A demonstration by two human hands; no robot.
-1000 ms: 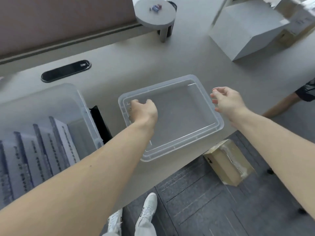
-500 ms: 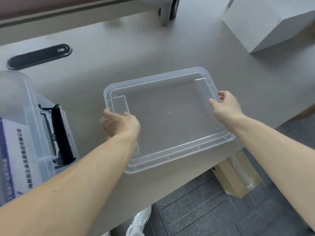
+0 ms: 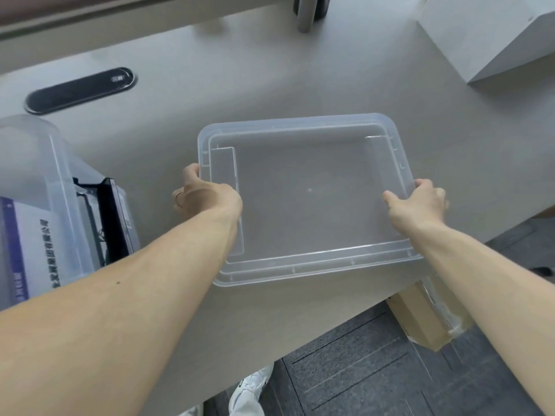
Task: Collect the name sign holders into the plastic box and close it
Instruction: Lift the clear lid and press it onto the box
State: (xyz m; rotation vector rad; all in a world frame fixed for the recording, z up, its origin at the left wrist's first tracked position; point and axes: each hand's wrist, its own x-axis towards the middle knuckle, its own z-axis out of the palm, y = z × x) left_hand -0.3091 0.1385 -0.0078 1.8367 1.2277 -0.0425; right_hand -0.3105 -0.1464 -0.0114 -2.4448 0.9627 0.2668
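A clear plastic lid (image 3: pixel 306 202) lies upside down on the grey table, its front edge jutting past the table's edge. My left hand (image 3: pixel 204 196) grips its left rim and my right hand (image 3: pixel 417 202) grips its right rim. The clear plastic box (image 3: pixel 60 175) stands at the far left, cut off by the frame. Inside it I see name sign holders (image 3: pixel 33 250) with white and blue cards, and a black latch (image 3: pixel 111 217) hangs on its right side.
A white cardboard box (image 3: pixel 486 34) sits at the table's back right. A black cable port (image 3: pixel 81 90) is set into the table at the back left. A metal post (image 3: pixel 306 13) stands at the back. Below the table's edge lies a brown carton (image 3: pixel 423 316) on the dark carpet.
Both hands have closed on the lid's short rims; a second ago they hovered over it. The view has tilted down and the lid sits more squarely in front of me.
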